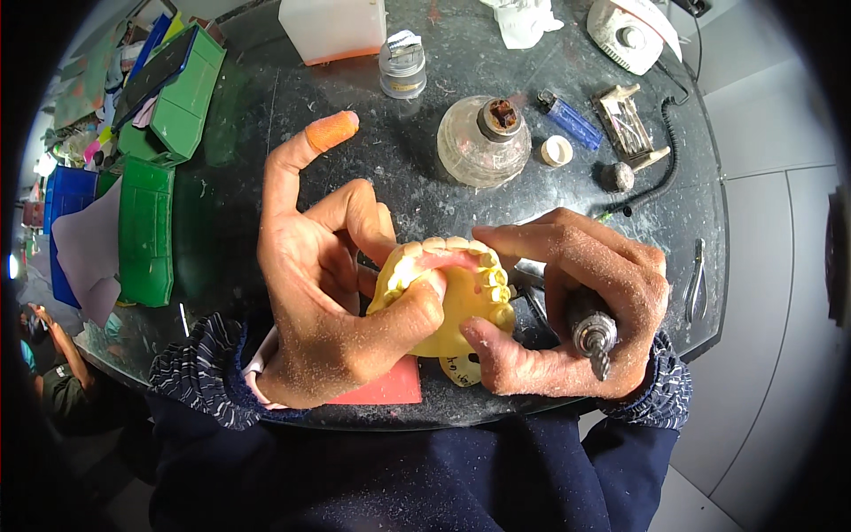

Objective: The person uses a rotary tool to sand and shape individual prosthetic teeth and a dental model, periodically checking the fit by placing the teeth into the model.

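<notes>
A yellowish dental cast (pixel 465 306) with a row of teeth and a pink gum-coloured band is held up over the bench edge. My left hand (pixel 332 293) grips its left side, thumb pressed inside the arch; the index finger, wrapped in orange tape, points away. My right hand (pixel 589 301) steadies the cast's right side with index fingertip and thumb. Tucked in that palm is a rotary handpiece (pixel 594 335), its coiled end toward me. Pale dust covers the right fingers. Below the cast lie a red sheet (pixel 381 386) and a pale piece with handwriting (pixel 461 371), partly hidden.
Beyond the hands stand a round glass spirit lamp (pixel 483 146), a small white cap (pixel 557 151), a blue lighter (pixel 572 121) and a lidded jar (pixel 403 69). Pliers (pixel 698 279) lie right. A white control box (pixel 629 35) sits far right, green bins (pixel 146 230) left.
</notes>
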{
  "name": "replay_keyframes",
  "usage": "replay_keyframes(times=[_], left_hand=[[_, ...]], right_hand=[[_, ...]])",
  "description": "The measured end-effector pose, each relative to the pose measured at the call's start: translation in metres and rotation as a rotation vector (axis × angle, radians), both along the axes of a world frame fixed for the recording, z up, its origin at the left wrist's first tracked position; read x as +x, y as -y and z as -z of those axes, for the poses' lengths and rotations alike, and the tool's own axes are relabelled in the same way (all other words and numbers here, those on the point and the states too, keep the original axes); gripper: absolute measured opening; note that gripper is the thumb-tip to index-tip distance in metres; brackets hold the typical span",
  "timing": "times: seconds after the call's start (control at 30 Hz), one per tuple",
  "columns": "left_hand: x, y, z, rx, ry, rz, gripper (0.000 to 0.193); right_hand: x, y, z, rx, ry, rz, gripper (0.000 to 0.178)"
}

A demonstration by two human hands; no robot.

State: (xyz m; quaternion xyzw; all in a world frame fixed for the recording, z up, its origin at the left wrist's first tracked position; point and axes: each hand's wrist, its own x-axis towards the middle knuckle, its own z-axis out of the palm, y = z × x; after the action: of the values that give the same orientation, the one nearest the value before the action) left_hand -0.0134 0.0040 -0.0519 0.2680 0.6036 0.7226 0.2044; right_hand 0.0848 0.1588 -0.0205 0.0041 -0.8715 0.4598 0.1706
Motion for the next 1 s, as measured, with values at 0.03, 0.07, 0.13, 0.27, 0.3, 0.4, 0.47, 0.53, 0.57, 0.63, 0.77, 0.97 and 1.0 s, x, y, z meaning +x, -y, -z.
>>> replay_keyframes(times=[0.03,0.07,0.13,0.27,0.3,0.4,0.47,0.53,0.57,0.63,0.77,0.97,1.0], left_hand=[[0.001,-0.001,-0.001,0.002,0.006,-0.013,0.086],[0.001,-0.001,-0.002,0.003,0.012,-0.027,0.086],[0.0,-0.001,-0.001,0.015,0.005,-0.023,0.086],[-0.001,0.001,0.0,0.034,-0.005,-0.011,0.086],[0.0,0.001,-0.001,0.035,-0.004,-0.012,0.086],[0.006,0.001,-0.006,-0.004,0.032,-0.035,0.087],[0.012,-0.005,-0.008,0.017,0.023,-0.038,0.088],[0.013,-0.006,-0.004,0.088,-0.03,-0.015,0.088],[0.013,-0.003,0.0,0.148,-0.088,-0.009,0.088],[0.008,0.0,0.01,0.202,-0.202,0.03,0.092],[0.009,-0.006,0.02,0.325,-0.499,-0.078,0.1],[-0.016,0.005,0.018,0.327,-0.916,0.075,0.101],[-0.019,0.008,0.016,0.303,-0.963,0.117,0.1]], right_hand=[[0.0,0.0,-0.001,0.004,0.001,0.001,0.044],[0.001,0.0,-0.001,0.007,0.001,0.001,0.043],[0.001,0.0,-0.001,-0.01,0.017,-0.004,0.044],[0.0,0.0,0.001,-0.007,0.006,-0.009,0.045],[-0.001,0.001,0.0,-0.005,-0.017,0.001,0.044],[-0.004,0.0,-0.002,-0.003,-0.06,0.004,0.042],[0.0,-0.004,-0.006,0.013,-0.078,0.027,0.042],[0.0,-0.002,-0.003,0.048,-0.183,0.0,0.039],[-0.002,0.0,0.001,0.054,-0.219,-0.02,0.038],[-0.004,0.005,0.004,0.005,-0.265,-0.034,0.032],[-0.003,0.012,0.004,0.034,-0.378,-0.02,0.024],[-0.005,0.016,0.009,0.059,-0.509,0.048,0.029],[-0.005,0.015,0.011,0.042,-0.523,0.024,0.031]])
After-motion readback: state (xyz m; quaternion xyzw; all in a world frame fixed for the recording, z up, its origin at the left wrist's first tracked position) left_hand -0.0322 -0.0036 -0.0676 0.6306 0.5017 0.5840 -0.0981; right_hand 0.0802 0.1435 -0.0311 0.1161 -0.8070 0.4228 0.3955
